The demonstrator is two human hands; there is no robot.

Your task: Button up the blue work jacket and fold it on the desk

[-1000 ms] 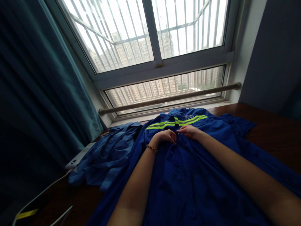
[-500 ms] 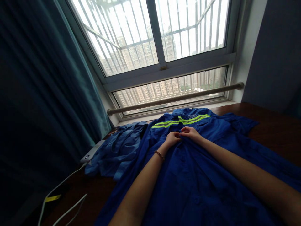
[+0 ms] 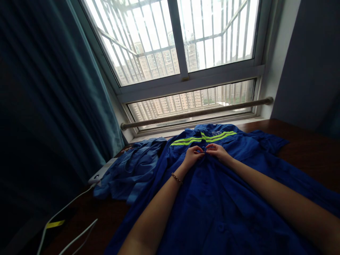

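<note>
Clock centred on my two hands, 12 toward the window (image 3: 217, 32). The blue work shirt (image 3: 196, 202) lies spread under both hands and arms, front up, with its yellow-green stripes (image 3: 219, 136) just beyond my fingers at 12.

Left hand (image 3: 193, 156): thumb and forefinger nearly closed, pinching cloth at the shirt's front. Right hand (image 3: 216, 151): thumb and forefinger likewise drawn together on the cloth, just beside the left fingertips. Whether a button sits between them, I cannot tell. A beaded bracelet (image 3: 176, 178) circles my left wrist.

One round button (image 3: 221, 227) shows on the shirt between 5 and 6. At 9, a paler blue garment (image 3: 127, 170) lies crumpled, partly over a white device (image 3: 102, 171). A white cable (image 3: 66, 206) with a yellow tag (image 3: 55, 224) runs toward 8. Curtain (image 3: 87, 106) hangs at 10; dark wooden surface (image 3: 308, 152) shows at 3.
</note>
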